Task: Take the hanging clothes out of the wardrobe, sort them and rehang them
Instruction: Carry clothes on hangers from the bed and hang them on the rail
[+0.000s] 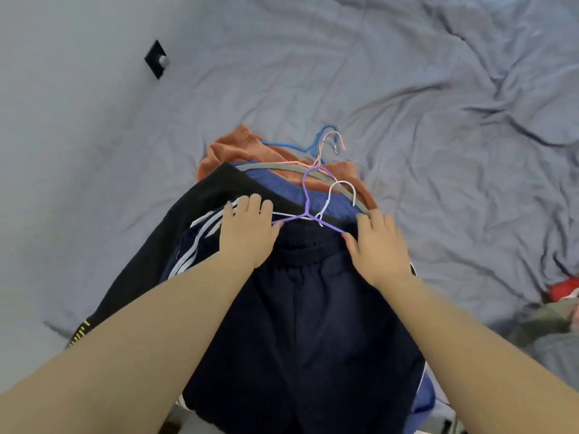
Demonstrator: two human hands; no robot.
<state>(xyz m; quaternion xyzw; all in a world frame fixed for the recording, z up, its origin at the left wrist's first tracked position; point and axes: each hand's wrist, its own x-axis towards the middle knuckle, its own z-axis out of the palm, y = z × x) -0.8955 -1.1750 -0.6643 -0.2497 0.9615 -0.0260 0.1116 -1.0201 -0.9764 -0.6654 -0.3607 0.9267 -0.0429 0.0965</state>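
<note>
Navy shorts [297, 308] on purple hanger [304, 195] top pile [203, 195]; left hand [247, 233], right hand [379, 245] press waistband, fingers [255, 200] straight; grey bedsheet [407, 89] around.

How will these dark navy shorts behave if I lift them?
The dark navy shorts probably droop limply; their fabric lies flat and creased. The thin purple hanger at the waistband may snag the white hanger crossing it.

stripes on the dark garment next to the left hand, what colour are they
White: the stripes run in parallel lines beside the left hand, shown in the head view.

Open bedsheet [313, 73] ahead, hanger hooks [316, 167] at centre (tangled), clothes heap [554, 314] far right
</note>
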